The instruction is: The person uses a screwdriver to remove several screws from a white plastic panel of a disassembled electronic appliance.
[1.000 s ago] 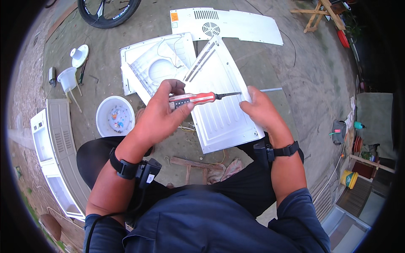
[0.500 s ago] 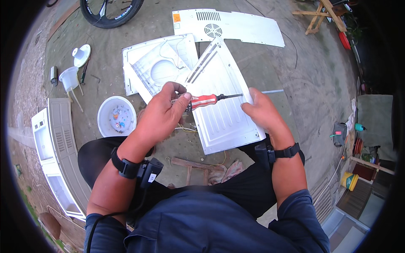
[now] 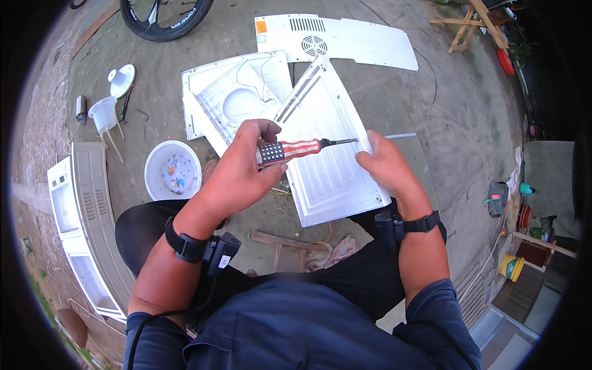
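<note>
My left hand [image 3: 242, 166] grips a screwdriver [image 3: 300, 148] by the rear of its handle, which is red and white with a dark star-patterned end. My thumb lies below the handle and a finger curls above it. The shaft points right, and its tip is at the right edge of a white ribbed panel [image 3: 327, 185], close to my right thumb. Whether the tip touches a screw is too small to tell. With my right hand [image 3: 387, 161] I pinch that edge of the panel, its fingers partly hidden behind. The panel leans tilted over my legs.
Beyond lie a white panel with a round opening [image 3: 240, 106] and a vented white panel [image 3: 376, 46]. To the left stand a white bucket [image 3: 151, 161] with small parts inside, a translucent tub [image 3: 103, 115] and a grey-white cabinet [image 3: 92, 203]. A bicycle wheel [image 3: 185, 28] is at the top.
My left thumb has moved from the top of the handle to beneath it, uncovering the star-patterned end. The screwdriver still points right. My right hand keeps its hold on the panel.
</note>
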`<state>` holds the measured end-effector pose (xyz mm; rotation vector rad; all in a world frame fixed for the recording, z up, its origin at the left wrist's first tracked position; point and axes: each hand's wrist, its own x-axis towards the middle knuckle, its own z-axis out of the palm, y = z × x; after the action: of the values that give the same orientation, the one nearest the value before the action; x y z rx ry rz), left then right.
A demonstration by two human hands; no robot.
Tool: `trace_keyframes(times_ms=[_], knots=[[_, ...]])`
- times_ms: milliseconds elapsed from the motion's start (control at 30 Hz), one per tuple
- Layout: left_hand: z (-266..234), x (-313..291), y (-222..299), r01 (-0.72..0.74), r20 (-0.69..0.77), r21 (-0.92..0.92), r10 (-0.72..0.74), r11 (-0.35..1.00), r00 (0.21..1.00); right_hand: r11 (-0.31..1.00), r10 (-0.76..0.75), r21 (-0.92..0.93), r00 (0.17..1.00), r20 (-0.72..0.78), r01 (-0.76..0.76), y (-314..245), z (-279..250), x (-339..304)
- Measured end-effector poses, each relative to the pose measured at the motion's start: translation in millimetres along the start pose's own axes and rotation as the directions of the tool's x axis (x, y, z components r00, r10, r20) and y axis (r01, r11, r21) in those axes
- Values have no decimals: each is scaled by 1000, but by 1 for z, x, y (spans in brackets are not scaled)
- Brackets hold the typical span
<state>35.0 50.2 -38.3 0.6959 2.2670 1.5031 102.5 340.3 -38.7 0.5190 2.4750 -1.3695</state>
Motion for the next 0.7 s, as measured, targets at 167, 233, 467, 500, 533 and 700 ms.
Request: trace_keyframes(times_ms=[167, 233, 467, 500, 533, 700], knots=[[-8, 6, 8, 334, 132, -132, -317, 933, 939, 1000, 11, 12, 1000, 2, -11, -2, 0, -1], [-4, 2, 9, 229, 74, -118, -222, 966, 972, 1000, 11, 20, 1000, 3, -11, -3, 0, -1], [-11, 10, 14, 451, 190, -141, -423, 881, 886, 1000, 0, 9, 1000, 1, 0, 3, 1, 0], [-8, 7, 9, 295, 114, -103, -284, 950, 952, 1000, -5, 5, 1000, 1, 5, 3, 1, 0], [-2, 2, 1, 134, 44, -52, -131, 990, 990, 1000, -13, 12, 1000, 1, 13, 3, 1, 0], [-7, 5, 2, 272, 131, -160, -253, 949, 959, 1000, -14, 16, 1000, -3, 14, 1, 1, 0]])
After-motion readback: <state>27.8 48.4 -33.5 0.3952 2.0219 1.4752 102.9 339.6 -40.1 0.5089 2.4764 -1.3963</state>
